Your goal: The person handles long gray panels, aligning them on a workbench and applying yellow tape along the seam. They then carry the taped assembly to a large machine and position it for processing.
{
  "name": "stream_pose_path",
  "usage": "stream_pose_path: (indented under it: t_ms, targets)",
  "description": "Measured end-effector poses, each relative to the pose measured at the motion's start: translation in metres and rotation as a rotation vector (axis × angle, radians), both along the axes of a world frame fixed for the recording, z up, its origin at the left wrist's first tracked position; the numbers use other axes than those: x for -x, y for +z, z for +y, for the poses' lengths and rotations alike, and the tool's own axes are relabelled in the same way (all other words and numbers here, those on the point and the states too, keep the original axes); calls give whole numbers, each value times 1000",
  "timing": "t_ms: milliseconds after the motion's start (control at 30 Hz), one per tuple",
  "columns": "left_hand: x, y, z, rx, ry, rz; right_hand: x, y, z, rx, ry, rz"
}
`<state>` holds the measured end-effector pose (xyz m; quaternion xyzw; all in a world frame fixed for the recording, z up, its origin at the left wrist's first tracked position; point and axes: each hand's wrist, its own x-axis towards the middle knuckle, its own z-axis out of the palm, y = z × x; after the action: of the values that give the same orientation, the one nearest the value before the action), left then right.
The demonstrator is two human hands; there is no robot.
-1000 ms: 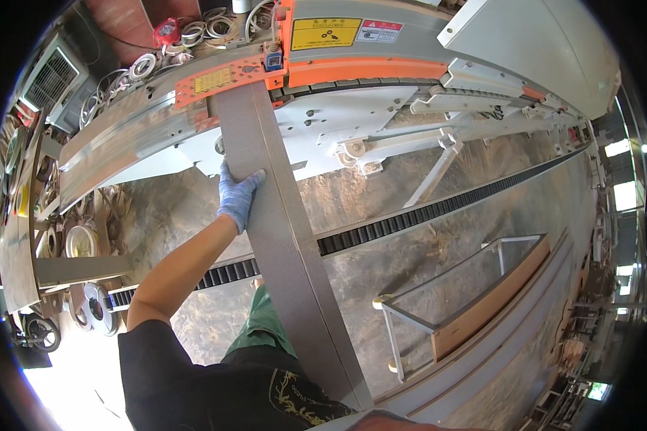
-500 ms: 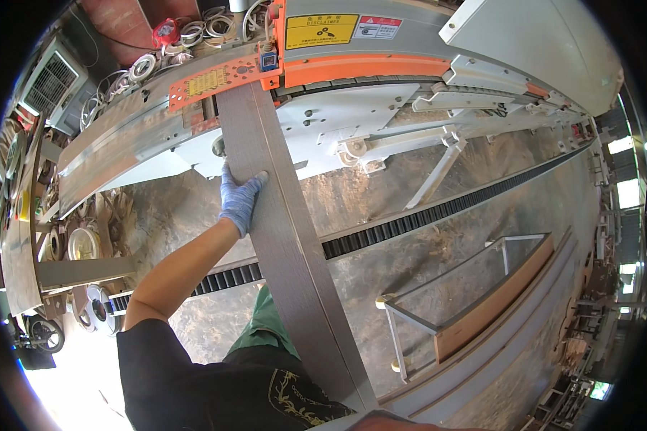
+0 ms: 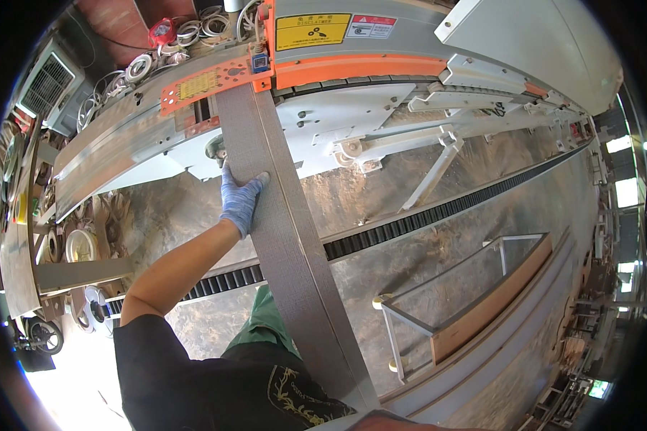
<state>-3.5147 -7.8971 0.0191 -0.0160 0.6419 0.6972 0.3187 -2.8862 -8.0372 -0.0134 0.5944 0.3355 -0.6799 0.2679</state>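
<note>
A long grey board (image 3: 287,237) runs from my chest up to the feed end of a large grey and orange machine (image 3: 352,65). My left hand (image 3: 239,200), in a blue glove, grips the board's left edge with the thumb laid on its top face, just short of the machine. The board's far end sits under an orange guide plate (image 3: 208,82). My right hand is hidden below the picture's lower edge; only a sliver of something shows there at the board's near end.
A black toothed track (image 3: 438,212) crosses the dusty floor beneath the board. A metal frame holding a wooden plank (image 3: 482,302) stands at the lower right. Coils of edge tape (image 3: 144,65) and reels (image 3: 79,244) lie at the left, with a white machine arm (image 3: 438,169) ahead.
The board has slid forward toward the machine, its far end now under the orange guide plate. My left hand has kept its grip on the left edge and moved with it.
</note>
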Motion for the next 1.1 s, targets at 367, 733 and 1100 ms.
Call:
stream_pose_path:
  t_ms: [367, 733, 1100]
  targets:
    - [-2, -6, 10, 7, -18, 15, -18, -11, 7, -12, -26, 31]
    - [-11, -13, 27, -64, 40, 16, -20, -19, 60, -60, -26, 159]
    - [-9, -23, 43, -216, -29, 67, 2, -17, 73, -56, 199, 109]
